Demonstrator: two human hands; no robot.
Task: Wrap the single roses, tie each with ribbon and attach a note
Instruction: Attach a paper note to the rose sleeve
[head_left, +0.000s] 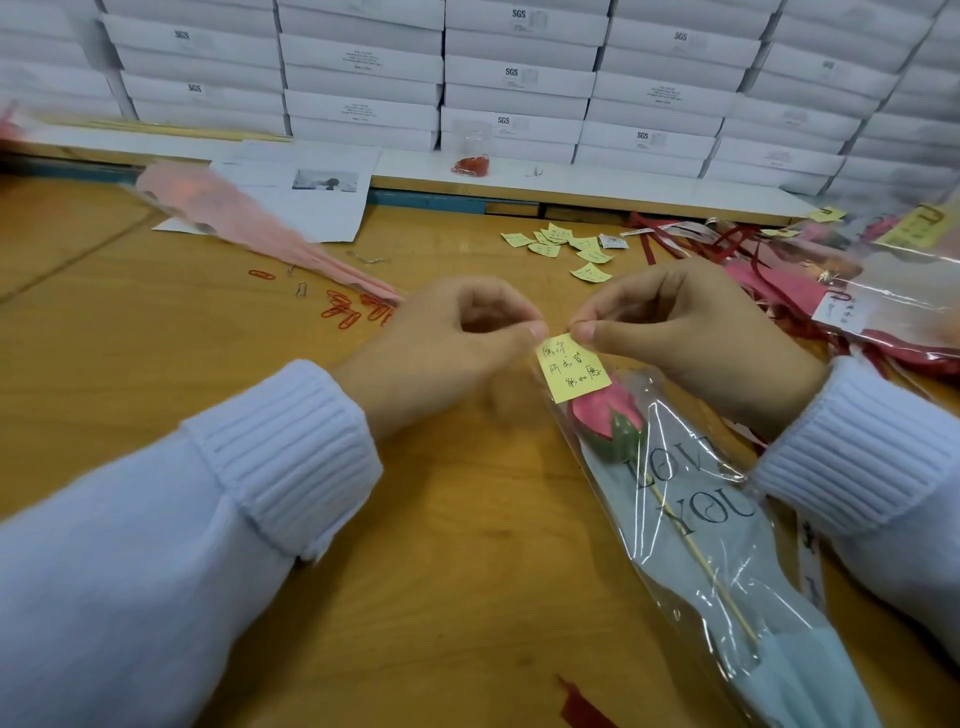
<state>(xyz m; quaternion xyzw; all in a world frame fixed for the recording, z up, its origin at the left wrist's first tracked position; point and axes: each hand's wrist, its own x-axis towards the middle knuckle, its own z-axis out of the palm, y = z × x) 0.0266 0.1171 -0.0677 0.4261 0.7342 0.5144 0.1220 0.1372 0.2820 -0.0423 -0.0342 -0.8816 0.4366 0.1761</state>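
Two hands meet at the top edge of a yellow handwritten paper note (574, 371). Left hand (457, 332) pinches the upper left corner between thumb and forefinger. Right hand (691, 338) pinches the top edge just beside it.

The note lies against the mouth of a clear cellophane sleeve printed LOVE YOU (691, 545). The sleeve rests on the wooden bench (441, 597) and holds a pink paper rose on a thin stick (605, 421), bloom just below the note.

Step in hand, as I read it: fixing note to sleeve. Whether a clip already sits between the fingertips is too small to tell. Loose red wire paper clips (353, 309) lie on the bench, left of the left hand.

To do it well:
- Hold paper and film edge flush together, writing facing outward.
- One hand keeps that pinch while the other slides a clip squarely over both layers.
- Go gently, since the film looks thin and would likely crease or tear.
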